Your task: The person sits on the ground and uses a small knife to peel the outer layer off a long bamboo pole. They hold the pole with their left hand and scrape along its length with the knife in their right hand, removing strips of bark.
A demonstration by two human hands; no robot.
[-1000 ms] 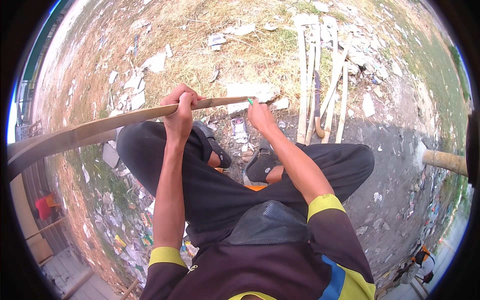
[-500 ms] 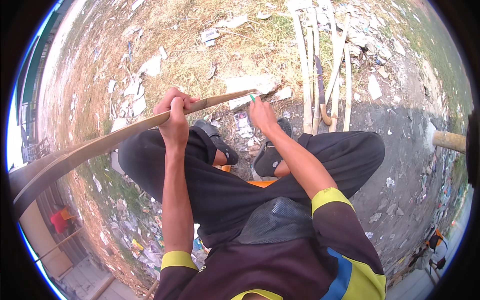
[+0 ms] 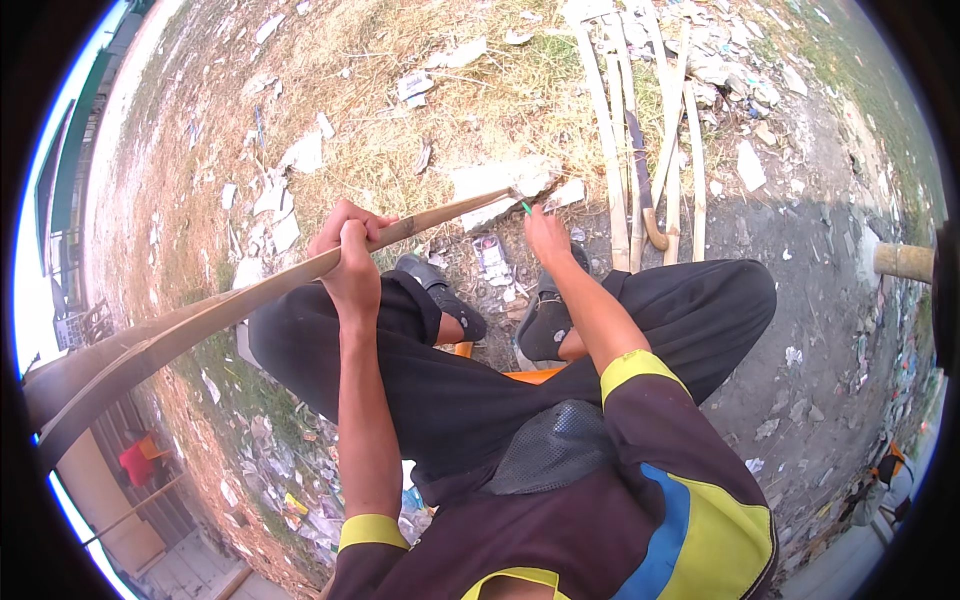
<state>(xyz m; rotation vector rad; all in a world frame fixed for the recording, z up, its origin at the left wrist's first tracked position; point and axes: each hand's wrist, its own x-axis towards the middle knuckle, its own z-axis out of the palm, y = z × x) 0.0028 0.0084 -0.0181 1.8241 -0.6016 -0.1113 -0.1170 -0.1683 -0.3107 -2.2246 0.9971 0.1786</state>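
Note:
My left hand (image 3: 349, 262) is closed around a long split bamboo strip (image 3: 440, 214), which runs from beyond my left side to a narrow end in front of me. My right hand (image 3: 547, 236) is pinched on a small green thing (image 3: 527, 208), just short of the strip's far end. Most of it is hidden by the fingers, so its kind does not show. A pale broken slab (image 3: 505, 178) lies on the ground beneath the strip's end.
Several bamboo poles (image 3: 620, 150) lie ahead to the right, with a curved wooden-handled blade (image 3: 642, 172) among them. A thick bamboo end (image 3: 902, 262) juts in at the right. Litter and dry grass (image 3: 360, 90) cover the ground. An orange seat (image 3: 534, 376) shows beneath me.
My right hand has moved a little right and nearer to me with the green thing, away from the strip's end. My left hand keeps its grip on the strip.

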